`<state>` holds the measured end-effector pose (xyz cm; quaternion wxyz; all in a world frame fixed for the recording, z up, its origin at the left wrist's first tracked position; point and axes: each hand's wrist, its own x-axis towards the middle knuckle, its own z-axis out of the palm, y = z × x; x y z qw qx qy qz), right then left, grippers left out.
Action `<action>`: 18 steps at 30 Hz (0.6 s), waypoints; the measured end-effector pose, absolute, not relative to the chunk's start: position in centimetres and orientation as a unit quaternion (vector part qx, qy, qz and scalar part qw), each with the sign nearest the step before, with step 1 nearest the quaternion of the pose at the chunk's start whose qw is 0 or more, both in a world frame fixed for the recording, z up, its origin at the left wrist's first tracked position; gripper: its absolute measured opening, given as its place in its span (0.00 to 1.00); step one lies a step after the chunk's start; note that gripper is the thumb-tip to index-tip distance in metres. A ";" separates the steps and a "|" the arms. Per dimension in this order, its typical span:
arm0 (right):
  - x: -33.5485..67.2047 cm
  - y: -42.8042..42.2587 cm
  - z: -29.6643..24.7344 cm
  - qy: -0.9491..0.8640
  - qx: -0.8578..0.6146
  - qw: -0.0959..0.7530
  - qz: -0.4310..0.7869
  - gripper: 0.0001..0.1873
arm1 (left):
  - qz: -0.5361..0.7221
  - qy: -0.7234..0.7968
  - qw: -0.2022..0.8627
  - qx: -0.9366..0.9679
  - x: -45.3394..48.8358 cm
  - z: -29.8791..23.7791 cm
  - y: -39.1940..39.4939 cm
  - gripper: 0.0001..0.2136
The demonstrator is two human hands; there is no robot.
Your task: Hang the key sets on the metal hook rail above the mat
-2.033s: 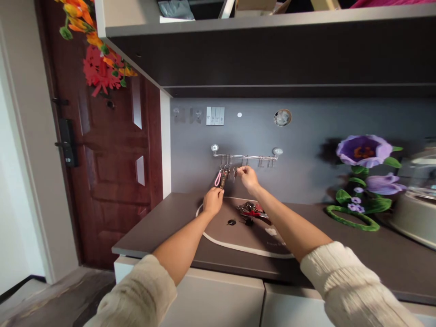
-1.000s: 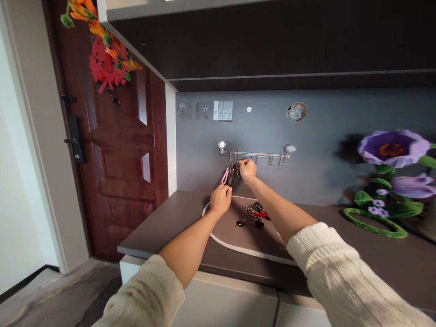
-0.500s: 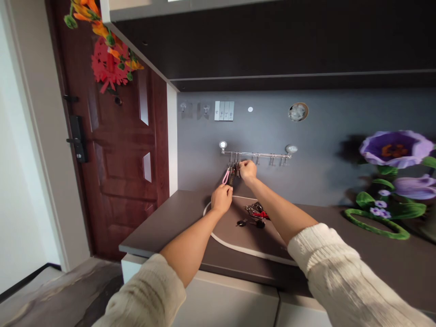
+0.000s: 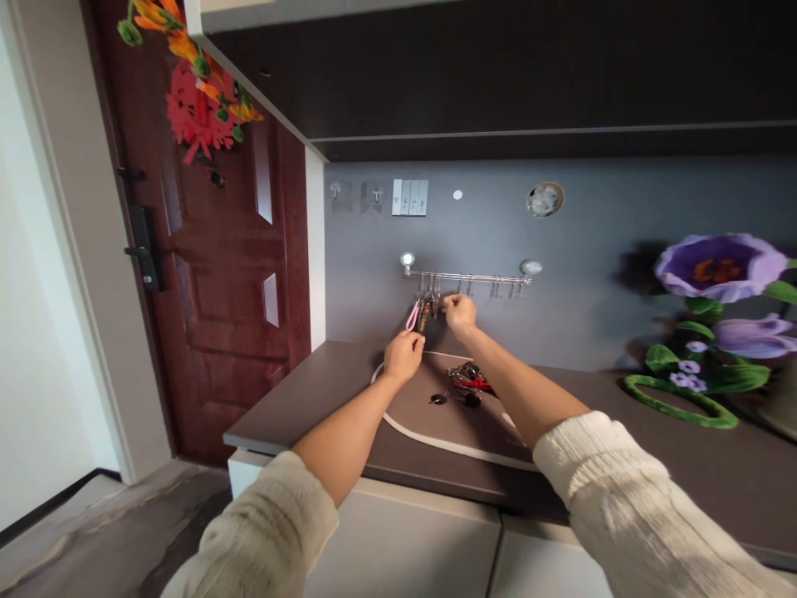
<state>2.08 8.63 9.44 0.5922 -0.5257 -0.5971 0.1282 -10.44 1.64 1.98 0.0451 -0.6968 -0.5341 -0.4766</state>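
A bunch of keys (image 4: 434,304) hangs from the left hooks of a metal hook rail (image 4: 479,278) on the grey wall. Below the keys dangles a dark keychain strap (image 4: 422,320) with lettering, its lower end pinched in my left hand (image 4: 403,355). Beside it hangs a pink loop strap (image 4: 413,316). Just right of the keys is my right hand (image 4: 462,314), fingers closed; whatever may be between its fingertips is too small to make out. More keys with a red piece (image 4: 474,384) lie on a brown mat (image 4: 411,407) below, near a small black key (image 4: 438,399).
Purple fabric flowers (image 4: 719,270) stand at the right of the counter (image 4: 299,394). A dark cabinet (image 4: 498,75) overhangs the wall. Several light switches (image 4: 409,198) are set above the rail. To the left is a dark red door (image 4: 237,332).
My right hand has drawn slightly right, away from the hanging keys. My left hand keeps its hold on the keychain strap. The whole view has shifted slightly.
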 end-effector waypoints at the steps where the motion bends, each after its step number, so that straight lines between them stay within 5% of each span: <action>1: 2.3 8.4 9.3 -0.598 -0.523 0.593 0.130 0.08 | -0.479 -0.526 0.038 -0.702 -10.5 2.0 1.6 0.12; 7: 4.2 5.7 8.1 -0.639 -0.481 0.583 0.143 0.08 | -0.489 -0.472 -0.036 -0.733 -10.8 2.3 0.7 0.09; 18: 8.0 -0.9 2.7 -0.739 -0.485 0.456 0.100 0.08 | -0.380 -0.396 -0.336 -0.765 -11.6 2.3 -1.2 0.11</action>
